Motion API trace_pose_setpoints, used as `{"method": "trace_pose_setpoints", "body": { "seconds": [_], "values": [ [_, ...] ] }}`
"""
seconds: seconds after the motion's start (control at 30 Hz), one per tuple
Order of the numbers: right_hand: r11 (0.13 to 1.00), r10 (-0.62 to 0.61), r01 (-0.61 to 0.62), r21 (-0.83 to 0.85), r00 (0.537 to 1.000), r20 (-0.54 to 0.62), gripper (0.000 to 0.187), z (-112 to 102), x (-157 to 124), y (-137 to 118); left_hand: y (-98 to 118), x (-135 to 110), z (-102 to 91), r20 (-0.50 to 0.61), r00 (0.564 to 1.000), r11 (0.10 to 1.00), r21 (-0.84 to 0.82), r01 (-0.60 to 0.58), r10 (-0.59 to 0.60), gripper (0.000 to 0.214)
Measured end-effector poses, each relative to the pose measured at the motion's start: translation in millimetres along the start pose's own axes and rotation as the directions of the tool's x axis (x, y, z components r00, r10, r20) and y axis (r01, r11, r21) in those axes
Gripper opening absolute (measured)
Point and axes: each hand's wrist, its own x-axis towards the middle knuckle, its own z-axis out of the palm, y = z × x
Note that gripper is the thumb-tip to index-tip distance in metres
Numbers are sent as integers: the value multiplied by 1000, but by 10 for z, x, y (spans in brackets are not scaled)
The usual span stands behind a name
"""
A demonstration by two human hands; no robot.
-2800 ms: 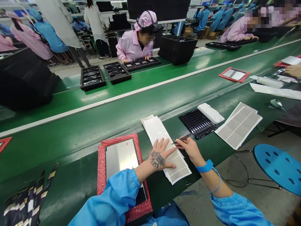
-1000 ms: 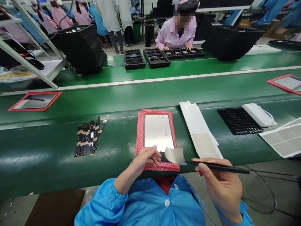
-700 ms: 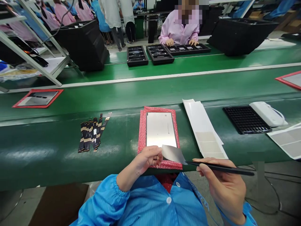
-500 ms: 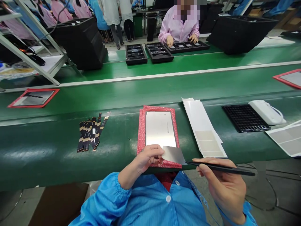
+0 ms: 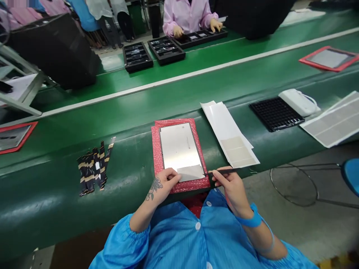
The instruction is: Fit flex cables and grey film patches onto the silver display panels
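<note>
A silvery display panel (image 5: 179, 144) lies on red bubble wrap (image 5: 157, 149) in front of me. Over the panel's near end is a thin grey adhesive sheet (image 5: 191, 173). My left hand (image 5: 166, 181) pinches the left edge of that sheet between thumb and fingers. In my right hand (image 5: 230, 186) are black tweezers (image 5: 224, 171), held almost level, their tips at the sheet's right edge. Right of the panel lie white backing sheets (image 5: 227, 127) with grey pieces on the near part. A bunch of black and gold flex cables (image 5: 94, 166) rests to the left.
On the right are a black grid tray (image 5: 276, 112), a white device (image 5: 298, 101) and more grey sheets (image 5: 333, 119). Red-wrapped panels (image 5: 329, 59) lie at both sides of the green belt. Across it, a person in pink (image 5: 190, 16) handles parts at black trays (image 5: 166, 48).
The grey sheet has come down from a tilted hold onto the panel's near end. Both hands moved forward with it, and the tweezers followed. My head view has shifted and tilted.
</note>
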Motion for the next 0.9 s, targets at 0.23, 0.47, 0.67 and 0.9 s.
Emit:
{"method": "trace_pose_setpoints", "body": {
  "seconds": [0.23,0.47,0.67,0.9],
  "values": [
    [995,77,-78,68,997,20,35,-40,-30,134,34,64,31,1,997,938,338,-76,80,28],
    [994,71,-75,81,996,48,32,-62,-29,160,62,49,73,-26,991,891,441,-105,130,26],
    [995,54,-57,77,997,49,28,-76,-50,182,38,-32,126,-75,972,844,515,-152,221,21],
    [996,54,-57,71,997,51,25,-88,-69,177,33,-40,150,-82,970,816,559,-144,228,21]
  ]
}}
